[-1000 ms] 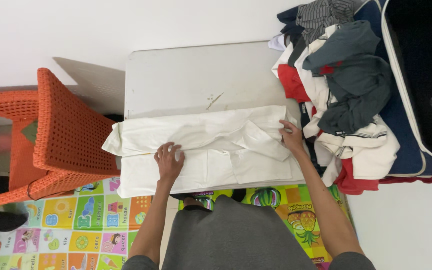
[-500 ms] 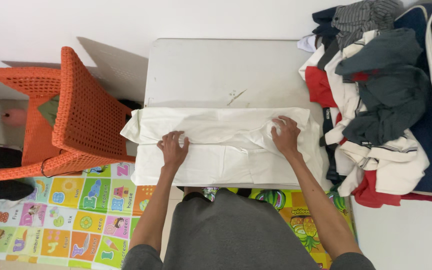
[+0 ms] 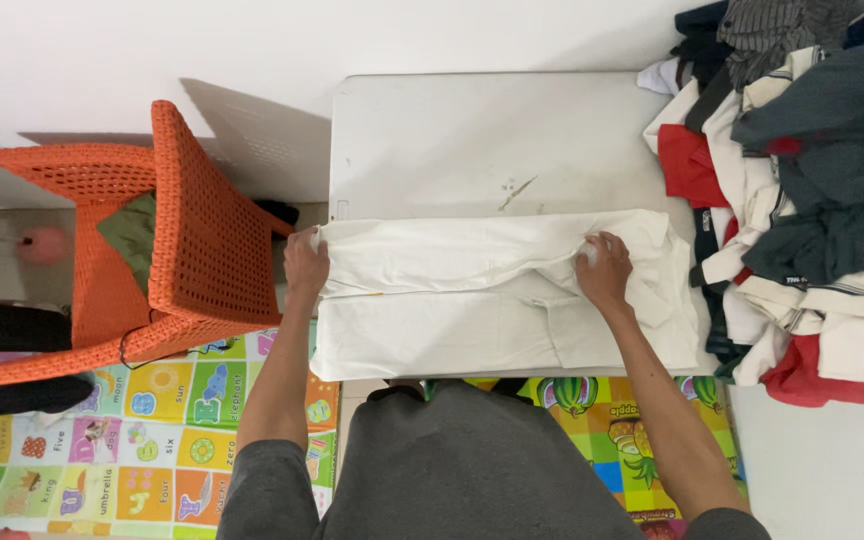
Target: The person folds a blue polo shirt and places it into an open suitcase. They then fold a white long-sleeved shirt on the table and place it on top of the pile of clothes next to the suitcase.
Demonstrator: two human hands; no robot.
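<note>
**Both hands pinched on white garment at table's near edge**

While the white garment (image 3: pixel 472 300) lay flat across the near half of the white table (image 3: pixel 472 140), both hands gripped its folded upper edge. Left hand (image 3: pixel 306 262) was closed on the garment's left end, right at the table's left edge. Right hand (image 3: pixel 602 270) was closed on a bunch of fabric toward the right end, cloth puckered under the fingers. The garment's lower layer reached the table's front edge, just above the person's grey top. Pile of mixed clothes (image 3: pixel 802 190) sat on the table's right side, touching the garment's right end. Orange woven chair (image 3: pixel 152 250) stood just left of the table, something olive green on its seat. Colourful play mat (image 3: pixel 122 430) covered the floor below.
</note>
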